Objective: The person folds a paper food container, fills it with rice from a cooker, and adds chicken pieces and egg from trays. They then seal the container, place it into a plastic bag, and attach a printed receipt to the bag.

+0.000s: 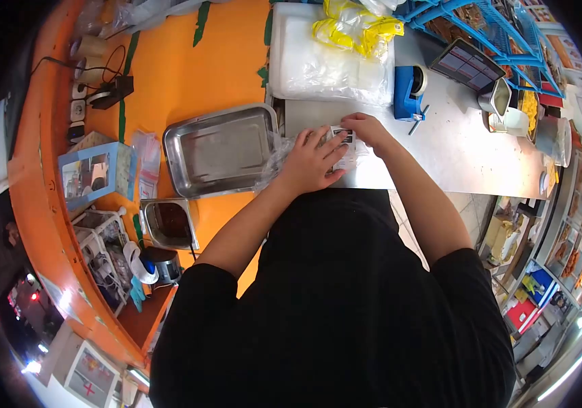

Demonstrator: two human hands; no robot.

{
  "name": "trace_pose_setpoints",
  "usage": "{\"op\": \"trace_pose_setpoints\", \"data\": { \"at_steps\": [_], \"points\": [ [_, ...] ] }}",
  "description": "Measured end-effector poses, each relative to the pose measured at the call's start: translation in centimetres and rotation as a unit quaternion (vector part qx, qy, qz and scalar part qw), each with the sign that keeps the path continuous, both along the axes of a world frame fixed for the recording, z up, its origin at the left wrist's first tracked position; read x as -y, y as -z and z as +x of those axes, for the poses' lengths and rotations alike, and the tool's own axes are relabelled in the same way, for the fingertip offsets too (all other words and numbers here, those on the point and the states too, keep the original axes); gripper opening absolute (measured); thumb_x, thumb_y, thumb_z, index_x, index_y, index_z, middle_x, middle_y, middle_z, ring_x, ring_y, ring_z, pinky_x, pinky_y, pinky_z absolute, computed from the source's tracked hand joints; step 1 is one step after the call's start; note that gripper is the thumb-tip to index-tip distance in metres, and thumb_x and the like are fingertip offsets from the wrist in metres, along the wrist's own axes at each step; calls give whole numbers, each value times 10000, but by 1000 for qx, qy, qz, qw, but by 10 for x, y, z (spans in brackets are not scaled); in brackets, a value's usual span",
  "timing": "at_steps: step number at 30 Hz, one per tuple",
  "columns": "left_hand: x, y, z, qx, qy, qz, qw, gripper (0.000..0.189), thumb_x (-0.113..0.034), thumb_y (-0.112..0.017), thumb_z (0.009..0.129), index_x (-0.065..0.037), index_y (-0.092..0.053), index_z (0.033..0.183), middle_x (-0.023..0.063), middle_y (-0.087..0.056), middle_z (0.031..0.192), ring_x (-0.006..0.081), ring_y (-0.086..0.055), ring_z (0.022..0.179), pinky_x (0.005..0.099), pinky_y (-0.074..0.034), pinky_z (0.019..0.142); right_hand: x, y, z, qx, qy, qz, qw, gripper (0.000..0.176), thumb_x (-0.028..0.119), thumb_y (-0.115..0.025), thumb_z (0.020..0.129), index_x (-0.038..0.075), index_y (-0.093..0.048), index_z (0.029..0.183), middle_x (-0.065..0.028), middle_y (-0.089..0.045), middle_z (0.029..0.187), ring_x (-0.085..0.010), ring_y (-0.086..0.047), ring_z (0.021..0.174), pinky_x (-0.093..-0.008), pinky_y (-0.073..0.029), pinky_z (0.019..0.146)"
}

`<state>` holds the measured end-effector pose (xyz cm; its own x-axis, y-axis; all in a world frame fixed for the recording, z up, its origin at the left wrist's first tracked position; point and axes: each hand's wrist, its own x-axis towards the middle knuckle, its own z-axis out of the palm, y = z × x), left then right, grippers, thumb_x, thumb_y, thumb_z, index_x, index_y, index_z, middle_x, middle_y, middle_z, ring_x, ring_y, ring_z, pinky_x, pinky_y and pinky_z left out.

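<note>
My left hand (pixel 314 162) lies flat with its fingers spread over a clear plastic bag (pixel 274 162) and a white label with black print (pixel 345 138). At the label's upper right edge is my right hand (pixel 371 132), its fingers bent and its fingertips closed on that edge. The bag lies across the join between the orange counter and the metal worktop, partly under my left hand. What is inside the bag is hidden. Just left of the bag sits a shallow steel tray (pixel 171 160).
Ahead lie a stack of clear plastic bags (pixel 331 75) and a yellow plastic bag (pixel 352 30). A blue tape dispenser (pixel 405 95), a tablet (pixel 467 63) and a blue wire rack (pixel 501 44) stand to the right. At left are a deep steel pan (pixel 147 224) and a mirrored box (pixel 124 170).
</note>
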<state>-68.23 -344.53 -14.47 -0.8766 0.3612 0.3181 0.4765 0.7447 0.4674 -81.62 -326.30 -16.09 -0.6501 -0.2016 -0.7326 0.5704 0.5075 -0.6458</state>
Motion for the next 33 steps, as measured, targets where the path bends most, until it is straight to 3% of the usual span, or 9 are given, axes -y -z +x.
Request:
{"op": "trace_pose_setpoints", "data": {
  "at_steps": [8, 10, 13, 15, 18, 21, 28, 32, 33],
  "points": [
    [-2, -1, -1, 4, 7, -12, 1000, 511, -419, -759, 844, -150, -653, 1266, 85, -523, 1513, 371, -490, 1343, 568, -374, 1078, -3, 18, -25, 20, -193, 164, 967, 345, 374, -753, 863, 38, -738, 939, -84, -710, 810, -229, -679, 747, -388, -533, 674],
    [-2, -10, -1, 16, 14, -12, 1000, 515, -434, -747, 857, -147, -654, 1274, 103, -471, 1562, 391, -457, 1373, 575, -367, 1084, -9, -26, -4, -282, -41, 260, 923, 319, 343, -748, 886, 44, -710, 990, -133, -705, 787, -313, -688, 741, -444, -528, 683],
    [-3, -17, -5, 61, 17, -50, 997, 537, -456, -746, 858, -144, -653, 1286, 112, -439, 1587, 409, -418, 1407, 588, -359, 1096, -65, -37, 1, -468, 159, 243, 835, 254, 265, -684, 938, 115, -634, 1138, -153, -627, 1081, -323, -651, 1003, -445, -520, 844],
    [-4, -14, -2, 63, 24, -78, 995, 558, -465, -751, 855, -142, -647, 1299, 118, -416, 1601, 428, -388, 1427, 608, -350, 1102, -120, -4, -13, -440, 194, 280, 831, 337, 298, -642, 960, 89, -612, 1221, -187, -601, 1125, -366, -572, 1154, -438, -494, 912],
    [-5, -15, 0, 54, 21, -99, 993, 588, -482, -759, 842, -142, -641, 1308, 114, -405, 1608, 435, -383, 1430, 621, -347, 1107, -130, -39, -29, -66, 280, -41, 957, 402, 463, -603, 998, 115, -660, 1192, -106, -661, 1194, -224, -709, 981, -368, -511, 746],
    [-5, -27, -3, 56, 30, -119, 991, 608, -459, -789, 811, -139, -636, 1306, 110, -407, 1606, 435, -409, 1401, 615, -366, 1079, -141, -33, -51, -25, 198, -28, 979, 367, 452, -614, 1014, 117, -680, 1150, -65, -696, 1129, -164, -734, 895, -284, -486, 646],
    [-6, -13, -11, 67, 23, -86, 994, 609, -387, -827, 757, -173, -626, 1291, 102, -420, 1582, 401, -464, 1311, 577, -405, 1016, -160, -35, -50, -14, 223, -158, 962, 329, 311, -673, 1009, -12, -652, 1067, -125, -693, 1082, -251, -745, 944, -308, -622, 819],
    [-2, -19, -29, 126, -62, 8, 990, 640, -325, -862, 733, -118, -616, 1287, 152, -503, 1495, 388, -536, 1240, 511, -438, 1025, -162, 22, 6, -194, 254, -220, 922, 256, 211, -694, 974, -24, -667, 876, -175, -693, 1192, -224, -663, 1174, -271, -483, 939],
    [1, -17, -36, 147, -97, 61, 983, 666, -312, -876, 724, -108, -604, 1297, 159, -536, 1458, 377, -562, 1211, 486, -452, 1026, -156, 21, 17, -253, 233, -106, 933, 267, 172, -702, 948, -4, -660, 752, -181, -692, 1229, -212, -619, 1240, -286, -437, 947]
  ]
}}
